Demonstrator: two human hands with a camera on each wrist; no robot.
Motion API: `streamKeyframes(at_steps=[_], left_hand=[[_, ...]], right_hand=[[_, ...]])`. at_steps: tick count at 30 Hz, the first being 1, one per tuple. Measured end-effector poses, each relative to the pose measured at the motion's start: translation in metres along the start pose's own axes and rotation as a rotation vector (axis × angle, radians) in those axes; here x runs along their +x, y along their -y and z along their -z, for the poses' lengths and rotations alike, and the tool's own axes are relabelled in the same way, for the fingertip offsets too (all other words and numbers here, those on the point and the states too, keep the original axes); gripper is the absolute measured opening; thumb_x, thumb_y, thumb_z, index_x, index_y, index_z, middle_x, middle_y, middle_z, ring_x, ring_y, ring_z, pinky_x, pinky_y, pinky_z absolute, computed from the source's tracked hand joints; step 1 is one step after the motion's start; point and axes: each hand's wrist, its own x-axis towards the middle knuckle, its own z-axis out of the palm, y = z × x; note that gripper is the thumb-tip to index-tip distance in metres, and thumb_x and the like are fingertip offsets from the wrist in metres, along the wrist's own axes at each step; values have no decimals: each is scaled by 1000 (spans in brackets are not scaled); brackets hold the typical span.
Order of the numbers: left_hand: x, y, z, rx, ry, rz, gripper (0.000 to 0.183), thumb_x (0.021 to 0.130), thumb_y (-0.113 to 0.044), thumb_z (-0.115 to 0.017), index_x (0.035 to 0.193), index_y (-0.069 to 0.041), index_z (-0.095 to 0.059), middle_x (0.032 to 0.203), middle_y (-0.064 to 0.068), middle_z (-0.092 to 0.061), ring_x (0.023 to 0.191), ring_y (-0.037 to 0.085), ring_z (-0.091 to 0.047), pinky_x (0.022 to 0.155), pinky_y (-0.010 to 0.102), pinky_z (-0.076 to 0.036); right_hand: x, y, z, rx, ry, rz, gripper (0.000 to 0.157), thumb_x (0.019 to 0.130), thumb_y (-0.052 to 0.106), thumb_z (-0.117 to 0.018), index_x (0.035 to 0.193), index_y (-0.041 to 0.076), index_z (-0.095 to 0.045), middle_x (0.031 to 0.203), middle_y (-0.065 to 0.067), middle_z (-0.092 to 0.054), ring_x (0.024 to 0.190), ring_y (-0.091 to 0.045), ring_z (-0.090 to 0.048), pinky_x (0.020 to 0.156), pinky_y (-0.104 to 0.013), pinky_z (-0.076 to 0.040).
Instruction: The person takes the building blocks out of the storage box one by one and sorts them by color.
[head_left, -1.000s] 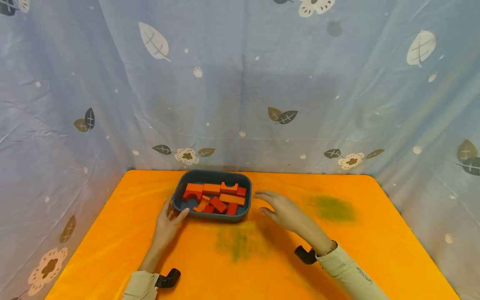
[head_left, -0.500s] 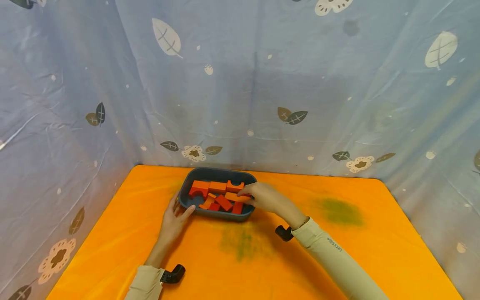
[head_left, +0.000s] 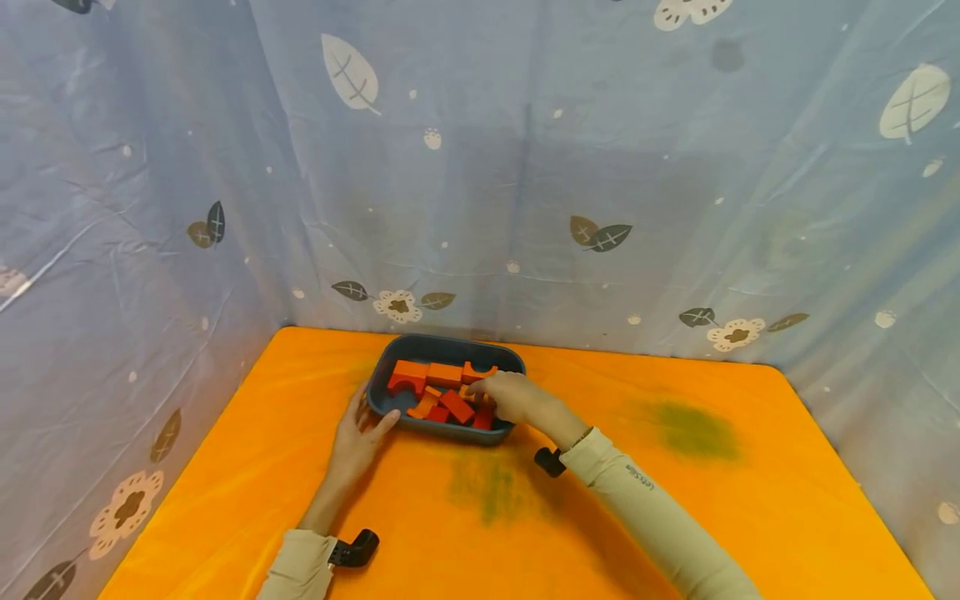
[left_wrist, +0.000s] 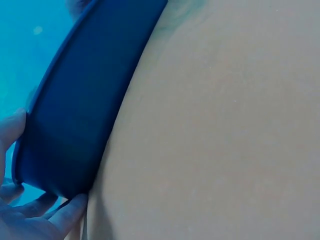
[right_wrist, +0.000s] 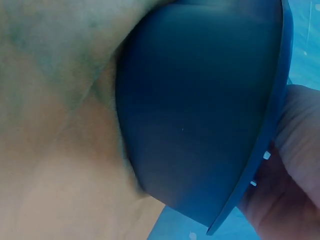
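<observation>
The right hand [head_left: 512,397] has dipped among the building blocks [head_left: 455,407], so handling seems begun, grip unclear; the left hand [head_left: 356,440] clasps the bin [head_left: 444,431].

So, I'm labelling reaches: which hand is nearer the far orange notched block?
The right hand, close beside the notched block; the left hand holds the tray by its left end.

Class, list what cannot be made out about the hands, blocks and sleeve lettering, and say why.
Head view: whether the right hand grips any of the blocks; the hand itself covers its hold.
Both wrist views: the blocks, hidden behind the side of the tray.
Left wrist view: the rest of the left hand, cut off by the picture's edge.
Head view: the sleeve lettering, too small to read surely.
</observation>
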Motion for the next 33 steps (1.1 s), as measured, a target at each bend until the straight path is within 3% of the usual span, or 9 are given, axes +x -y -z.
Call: streamKeyframes(at_steps=[6, 12, 16, 21, 25, 29, 33], left_hand=[[1, 0, -1, -4, 3, -3, 84, 94, -24, -68, 157, -6, -17, 159, 20, -21, 144, 42, -25, 114, 54, -28], [0, 0, 0, -21, 10, 1, 84, 94, -26, -68, 157, -8, -16, 160, 19, -19, 145, 41, -22, 114, 54, -29], [-1, 2, -1, -13, 1, 4, 83, 94, -25, -68, 157, -8, -17, 160, 19, -20, 144, 41, -23, 114, 55, -29], [0, 5, -1, -13, -13, -3, 82, 93, -25, -69, 157, -8, -20, 159, 20, -23, 143, 42, -26, 113, 54, -31], [-1, 5, -2, -20, -20, -8, 83, 93, -25, -70, 156, -7, -20, 159, 19, -23, 143, 42, -27, 113, 53, -32], [-4, 0, -2, -29, -18, 2, 82, 93, -24, -69, 157, -7, -20, 159, 19, -22, 143, 42, -26, 113, 54, -31], [-7, -5, -1, -43, -8, 19, 82, 93, -22, -69, 157, -6, -19, 160, 20, -19, 144, 43, -23, 113, 55, -31]], right_hand=[[0, 0, -1, -39, -6, -7, 55, 82, -20, -59, 122, 16, -69, 111, -2, -71, 82, -16, -64, 67, -26, -52], [2, 1, -5, -93, 39, -34, 47, 88, -14, -60, 120, 19, -70, 112, 2, -69, 93, -16, -64, 74, -28, -54], [0, 0, -7, -79, 10, -44, 46, 86, -14, -62, 119, 17, -70, 109, 1, -70, 93, -17, -65, 76, -31, -56], [-6, -3, -3, 8, -12, 12, 44, 84, -15, -64, 120, 9, -68, 111, -5, -70, 100, -21, -65, 85, -34, -56], [-12, -6, 4, 29, -39, 77, 34, 84, -9, -69, 116, 3, -70, 112, -9, -69, 104, -25, -64, 89, -34, -55], [-18, -8, 11, 0, -73, 120, 22, 84, -4, -73, 105, 3, -74, 103, -8, -70, 98, -26, -64, 84, -32, -56], [-22, -10, 16, 66, -102, 136, 19, 83, -6, -73, 100, 2, -75, 101, -9, -68, 94, -24, -63, 79, -28, -56]])
